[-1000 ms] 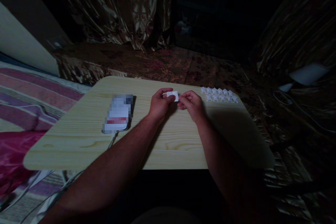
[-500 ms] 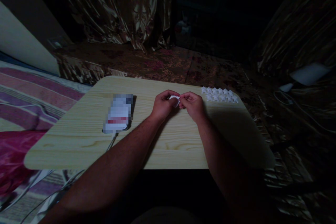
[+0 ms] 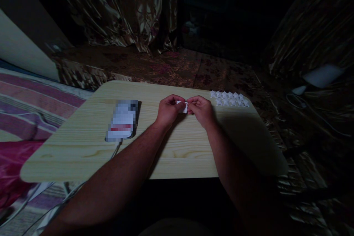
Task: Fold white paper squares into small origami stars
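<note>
A small folded piece of white paper [image 3: 181, 107] is pinched between my two hands, just above the wooden table [image 3: 179, 147]. My left hand [image 3: 167, 110] grips its left side, thumb on top and fingers curled behind. On its right edge, the thumb and fingertips of my right hand [image 3: 201, 110] close on it. Fingers cover part of the paper, so its full shape is hidden. To the right of my hands, several small white folded paper stars [image 3: 225, 95] lie in two rows near the table's far right corner.
A phone-like object [image 3: 121, 120], blurred out, lies on the left of the table with a white cable [image 3: 116, 147] running off the near edge. A striped bedspread [image 3: 35, 99] and a pink plastic bag [image 3: 16, 169] are at the left. Patterned curtains [image 3: 132, 11] hang behind.
The white paper shows more of its face between my hands, and my fingers have shifted slightly on it. The whole view has moved a little; the stars and phone stay put.
</note>
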### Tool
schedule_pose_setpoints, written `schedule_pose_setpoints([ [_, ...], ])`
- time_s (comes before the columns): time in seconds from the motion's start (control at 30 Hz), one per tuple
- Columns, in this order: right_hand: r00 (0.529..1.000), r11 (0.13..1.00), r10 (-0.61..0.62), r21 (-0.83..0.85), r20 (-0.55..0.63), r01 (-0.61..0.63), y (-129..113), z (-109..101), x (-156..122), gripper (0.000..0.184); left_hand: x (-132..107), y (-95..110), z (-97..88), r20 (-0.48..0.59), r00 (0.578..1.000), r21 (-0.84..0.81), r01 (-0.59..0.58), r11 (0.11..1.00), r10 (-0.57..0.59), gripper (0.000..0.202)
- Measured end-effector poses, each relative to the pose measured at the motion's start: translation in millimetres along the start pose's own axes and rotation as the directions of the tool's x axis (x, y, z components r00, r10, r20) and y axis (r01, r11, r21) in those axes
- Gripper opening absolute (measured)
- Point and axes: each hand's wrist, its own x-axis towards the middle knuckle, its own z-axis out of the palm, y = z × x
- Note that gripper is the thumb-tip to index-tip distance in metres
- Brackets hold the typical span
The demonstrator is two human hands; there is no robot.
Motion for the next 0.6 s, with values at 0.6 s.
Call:
schedule_pose_setpoints([
  [0.6,0.993,0.993,-0.119,-0.012,0.002,0.119,3.1,0.5,1.1,0.006,-1.6,0.3,1.4,-0.018,1.0,0.007,0.017,1.0,-0.016,0.02],
])
